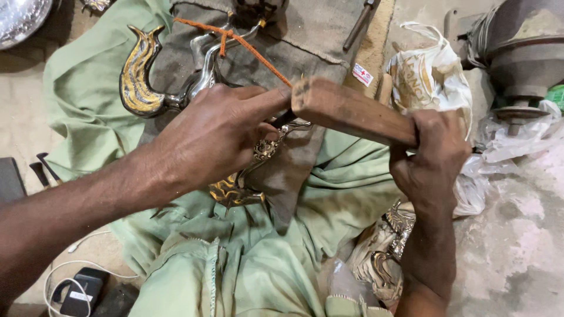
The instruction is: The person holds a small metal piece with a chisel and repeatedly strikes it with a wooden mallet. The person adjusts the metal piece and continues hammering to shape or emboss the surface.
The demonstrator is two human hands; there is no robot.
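Over the lap, our right hand (432, 158) gripped a wooden block (352, 110) at its near end, while our left hand (214, 138) pinched a dark tool (284, 119) against the ornate metal piece (176, 97) under the block's far end.

Right hand (432, 155) grips wooden block (352, 110); left hand (214, 138) presses ornate metal piece (176, 94) onto grey cloth (294, 41), green cloth (247, 264) beneath.

Both hands (217, 138) seemingly in closed grip

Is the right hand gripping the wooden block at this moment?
Yes, the right hand is closed around the near end of the wooden block, while the left hand rests fingers against its far end.
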